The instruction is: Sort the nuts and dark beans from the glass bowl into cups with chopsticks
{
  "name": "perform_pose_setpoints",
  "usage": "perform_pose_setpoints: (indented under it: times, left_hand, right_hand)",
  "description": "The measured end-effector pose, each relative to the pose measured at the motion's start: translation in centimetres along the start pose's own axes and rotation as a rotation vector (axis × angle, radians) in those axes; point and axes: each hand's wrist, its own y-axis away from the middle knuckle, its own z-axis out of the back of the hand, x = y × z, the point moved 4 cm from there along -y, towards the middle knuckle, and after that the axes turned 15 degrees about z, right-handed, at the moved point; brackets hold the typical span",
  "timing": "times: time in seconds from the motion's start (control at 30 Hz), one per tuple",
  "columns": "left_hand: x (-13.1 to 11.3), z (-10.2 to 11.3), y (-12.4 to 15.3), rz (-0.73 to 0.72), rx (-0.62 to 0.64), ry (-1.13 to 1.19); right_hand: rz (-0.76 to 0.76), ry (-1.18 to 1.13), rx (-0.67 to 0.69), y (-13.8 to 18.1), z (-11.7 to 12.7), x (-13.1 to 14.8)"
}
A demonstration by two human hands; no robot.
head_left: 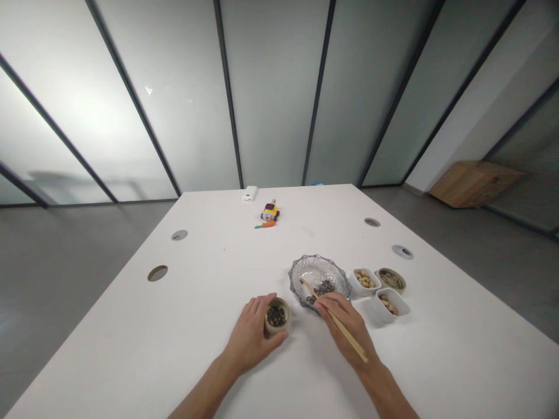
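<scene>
My left hand (254, 333) wraps round a small round cup (285, 329) that stands on the table and has dark beans or seeds (276, 315) inside. In my right hand (345, 326) is a pair of wooden chopsticks (347, 334), slanting down to the left. Their tips are over a scalloped clear glass bowl (301, 269), with a small dark piece at the tips; whether they grip it I cannot tell. A heap of similar dark pieces (325, 287) lies in the right part of that bowl, partly behind my right hand.
Right of the glass bowl stand two white dishes (379, 311) of nuts and a round dish (402, 285) of striped seeds. Farther back are a toy car (269, 212), a toy carrot (267, 224) and a white box-shaped device (250, 194). The white table (196, 314) has several round holes.
</scene>
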Motion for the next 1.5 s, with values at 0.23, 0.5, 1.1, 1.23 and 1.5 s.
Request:
perform_pose_setpoints:
  times: [0.23, 0.5, 1.1, 1.23, 1.5]
  left_hand:
    - [-0.1, 0.1, 0.0, -0.007, -0.008, 0.002]
    - [-0.3, 0.2, 0.0, 0.008, 0.003, 0.000]
    - [0.0, 0.0, 0.0, 0.004, 0.001, -0.003]
    - [0.0, 0.0, 0.0, 0.002, -0.005, -0.006]
    - [0.1, -0.1, 0.0, 0.001, 0.005, 0.003]
  right_hand:
    - [0.018, -0.023, -0.061, 0.5, 0.3, 0.1]
    - [0.010, -0.019, -0.008, 0.8, 0.1, 0.3]
    - [0.042, -0.021, -0.031, 1.0, 0.1, 0.1]
    - [0.041, -0.021, -0.016, 1.2, 0.1, 0.1]
    - [0.026, 0.008, -0.064, 0.7, 0.6, 0.4]
